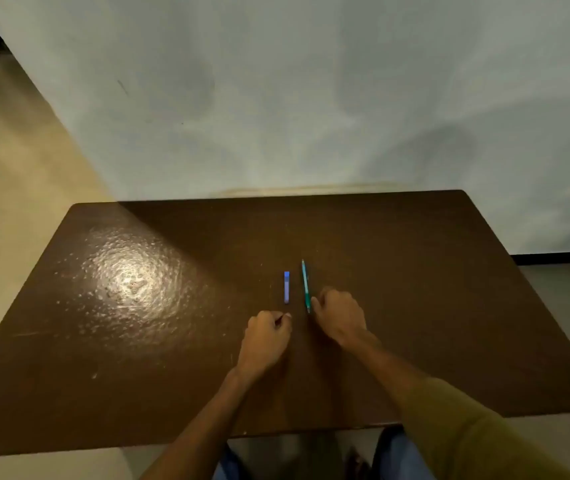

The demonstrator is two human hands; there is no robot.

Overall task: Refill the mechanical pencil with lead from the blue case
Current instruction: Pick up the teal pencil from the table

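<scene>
The pencil [305, 285], a teal one, is lying on the brown table [415, 306] with its length running away from the person, and the blue case [286, 287] is lying just beside it on the left, parallel and apart from it. Both are sitting within easy reach. The right hand [337, 317] is resting at the pencil's near end with fingers curled down; whether the thumb is touching the pencil is unclear, and it does not appear to be gripping it. The left hand [268, 336] is sitting just short of the case, fingers curled loosely, holding nothing. Refilling looks not yet begun.
</scene>
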